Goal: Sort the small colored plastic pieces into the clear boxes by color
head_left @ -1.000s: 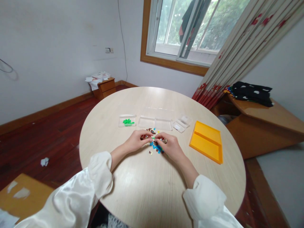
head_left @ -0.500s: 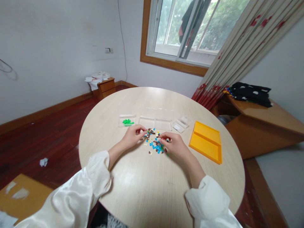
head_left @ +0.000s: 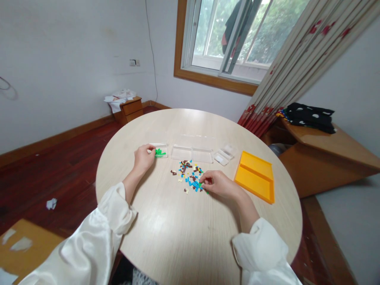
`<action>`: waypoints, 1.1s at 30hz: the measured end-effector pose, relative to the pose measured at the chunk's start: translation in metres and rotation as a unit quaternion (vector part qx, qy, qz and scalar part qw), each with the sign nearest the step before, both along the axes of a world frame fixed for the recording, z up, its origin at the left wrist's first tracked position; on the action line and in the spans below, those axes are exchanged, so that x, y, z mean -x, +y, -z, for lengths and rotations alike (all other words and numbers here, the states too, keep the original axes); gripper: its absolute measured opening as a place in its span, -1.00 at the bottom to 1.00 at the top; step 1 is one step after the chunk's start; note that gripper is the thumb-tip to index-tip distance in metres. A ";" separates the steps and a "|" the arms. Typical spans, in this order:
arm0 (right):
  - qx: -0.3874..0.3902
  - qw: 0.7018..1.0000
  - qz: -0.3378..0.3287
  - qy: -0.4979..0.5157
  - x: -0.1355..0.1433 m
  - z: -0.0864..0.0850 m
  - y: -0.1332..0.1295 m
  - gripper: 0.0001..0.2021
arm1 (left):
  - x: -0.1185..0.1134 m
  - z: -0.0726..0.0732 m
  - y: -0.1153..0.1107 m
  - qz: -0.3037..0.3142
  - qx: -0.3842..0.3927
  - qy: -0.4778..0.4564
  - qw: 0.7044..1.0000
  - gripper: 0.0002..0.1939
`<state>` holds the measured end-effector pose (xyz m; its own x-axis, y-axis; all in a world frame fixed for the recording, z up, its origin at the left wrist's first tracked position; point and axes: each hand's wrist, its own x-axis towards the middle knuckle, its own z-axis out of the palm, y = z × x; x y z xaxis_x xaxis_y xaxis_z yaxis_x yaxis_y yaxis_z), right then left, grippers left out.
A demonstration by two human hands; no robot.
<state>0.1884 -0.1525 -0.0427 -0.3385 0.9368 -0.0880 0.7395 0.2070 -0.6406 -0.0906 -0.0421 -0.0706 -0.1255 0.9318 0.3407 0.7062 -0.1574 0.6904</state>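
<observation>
Over the left edge of a small clear plastic box (head_left: pixel 164 156), my left hand (head_left: pixel 144 159) has its thumb and fingertips pinched together. What they hold, if anything, is hidden. Small green building bricks (head_left: pixel 160 152) lie inside that box, right beside the fingertips. My right hand (head_left: pixel 218 183) is closed in a pinch at the right side of a loose pile of tiny building bricks (head_left: pixel 184 167) in brown, blue, yellow and cream. A green brick (head_left: pixel 200 185) shows at its fingertips, with blue bricks (head_left: pixel 194 184) just beneath.
Behind the pile stands an open clear box with two compartments (head_left: pixel 181 152). A smaller clear case (head_left: pixel 222 157) lies to its right, then a yellow tray (head_left: pixel 255 177) near the right edge of the round table (head_left: pixel 178 229).
My left hand has moved left from the pile to the box of green bricks, uncovering brown bricks at the pile's left side. My right hand has shifted slightly lower at the pile.
</observation>
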 end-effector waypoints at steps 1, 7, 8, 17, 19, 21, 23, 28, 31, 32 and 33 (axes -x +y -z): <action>-0.001 1.000 -0.002 -0.004 0.000 0.000 0.000 -0.86 | 0.000 0.001 0.000 -0.001 0.006 0.007 1.000 -0.79; 0.004 1.000 -0.008 -0.027 0.002 0.000 0.000 -0.86 | -0.001 0.001 -0.001 -0.015 -0.001 0.024 1.000 -0.80; 0.003 0.999 -0.009 -0.032 0.002 0.000 0.000 -0.86 | -0.001 0.000 -0.001 -0.017 -0.007 0.022 1.000 -0.80; -0.103 0.988 0.096 0.056 0.008 -0.004 0.000 -0.85 | -0.023 -0.009 -0.022 0.123 -0.060 -0.094 0.986 -0.88; -0.138 0.980 0.107 0.092 0.014 -0.003 -0.001 -0.84 | -0.033 -0.009 -0.031 0.196 -0.030 -0.122 0.972 -0.87; -0.158 0.976 0.102 0.113 0.021 -0.002 -0.001 -0.83 | -0.043 -0.009 -0.040 0.263 0.007 -0.146 0.954 -0.85; -0.166 0.974 0.092 0.123 0.028 0.001 -0.002 -0.83 | -0.051 -0.010 -0.049 0.325 0.051 -0.174 0.928 -0.81; -0.164 0.975 0.055 0.138 0.040 0.003 -0.005 -0.84 | -0.063 -0.011 -0.063 0.403 0.104 -0.199 0.887 -0.81; -0.157 0.976 0.050 0.143 0.042 0.004 -0.006 -0.87 | -0.064 -0.010 -0.064 0.409 0.116 -0.194 0.884 -0.81; -0.155 0.976 0.050 0.145 0.043 0.004 -0.006 -0.88 | -0.064 -0.009 -0.064 0.409 0.115 -0.190 0.885 -0.81; -0.153 0.976 0.051 0.146 0.043 0.004 -0.006 -0.89 | -0.064 -0.009 -0.064 0.410 0.113 -0.185 0.886 -0.81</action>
